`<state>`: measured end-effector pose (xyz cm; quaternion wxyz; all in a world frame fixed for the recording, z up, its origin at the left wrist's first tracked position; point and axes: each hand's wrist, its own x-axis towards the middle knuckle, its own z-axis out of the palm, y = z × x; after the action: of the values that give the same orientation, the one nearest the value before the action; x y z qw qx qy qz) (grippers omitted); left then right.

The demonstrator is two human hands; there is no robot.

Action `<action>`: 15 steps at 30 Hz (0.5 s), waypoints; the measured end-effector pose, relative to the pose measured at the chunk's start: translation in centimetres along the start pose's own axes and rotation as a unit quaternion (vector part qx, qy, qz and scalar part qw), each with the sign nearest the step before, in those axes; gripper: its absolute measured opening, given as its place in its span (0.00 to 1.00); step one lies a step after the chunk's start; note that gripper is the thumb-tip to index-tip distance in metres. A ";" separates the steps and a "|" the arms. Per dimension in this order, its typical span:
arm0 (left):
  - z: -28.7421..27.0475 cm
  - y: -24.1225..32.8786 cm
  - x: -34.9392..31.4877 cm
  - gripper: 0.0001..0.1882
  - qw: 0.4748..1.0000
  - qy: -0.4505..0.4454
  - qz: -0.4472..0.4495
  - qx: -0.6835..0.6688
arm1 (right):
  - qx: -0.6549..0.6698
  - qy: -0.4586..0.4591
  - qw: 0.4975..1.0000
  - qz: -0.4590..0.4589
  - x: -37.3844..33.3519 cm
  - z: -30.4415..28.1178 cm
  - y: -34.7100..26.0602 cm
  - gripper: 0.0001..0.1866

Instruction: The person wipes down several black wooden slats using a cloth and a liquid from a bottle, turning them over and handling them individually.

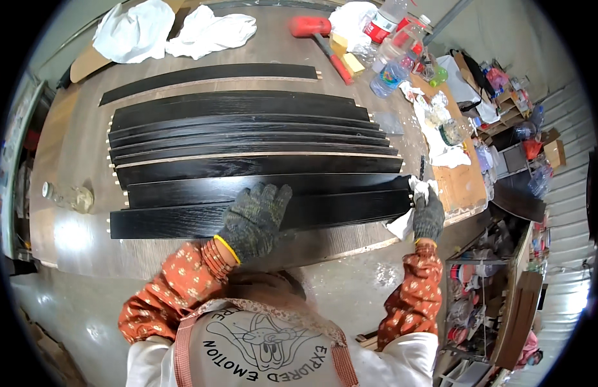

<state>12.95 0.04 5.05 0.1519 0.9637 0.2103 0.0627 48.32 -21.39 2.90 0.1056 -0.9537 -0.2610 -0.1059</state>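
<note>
Several black wood-grain boards with pale dowels at their ends lie side by side across the table [73, 168]. My left hand [255, 218], in a dark grey knit glove, rests flat with fingers stretched on the nearest black board [167, 221]. At that board's right end my right hand [428, 216], gloved alike, is closed around a crumpled white cloth [423, 188]. The cloth is against the dowelled end. Just beyond that hand is a thin dark stick-like thing [422, 166] whose kind I cannot make out.
One separate black board [209, 79] lies farther back. A red-headed mallet [310, 26], yellow sponge blocks [352, 64] and plastic bottles [389, 77] are at the back right. A glass jar [70, 197] lies at the left. Cluttered shelves [476, 290] stand to the right.
</note>
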 end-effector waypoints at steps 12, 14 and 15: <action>-0.1 0.0 -0.4 0.41 0.997 0.069 0.022 0.020 | 0.097 0.067 0.991 -0.070 1.8 -2.9 -1.1 0.23; 0.0 0.1 -0.6 0.41 0.995 0.094 0.029 0.029 | 0.083 0.032 0.995 -0.048 1.4 -2.2 -2.6 0.25; -0.1 0.3 -0.5 0.41 0.993 0.108 0.034 0.035 | 0.090 0.026 0.994 -0.063 1.4 -1.7 -3.1 0.25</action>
<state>12.54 -0.40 5.19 0.0924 0.9627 0.1943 0.1639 47.59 -18.53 5.38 0.1911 -0.9189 -0.3261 -0.1130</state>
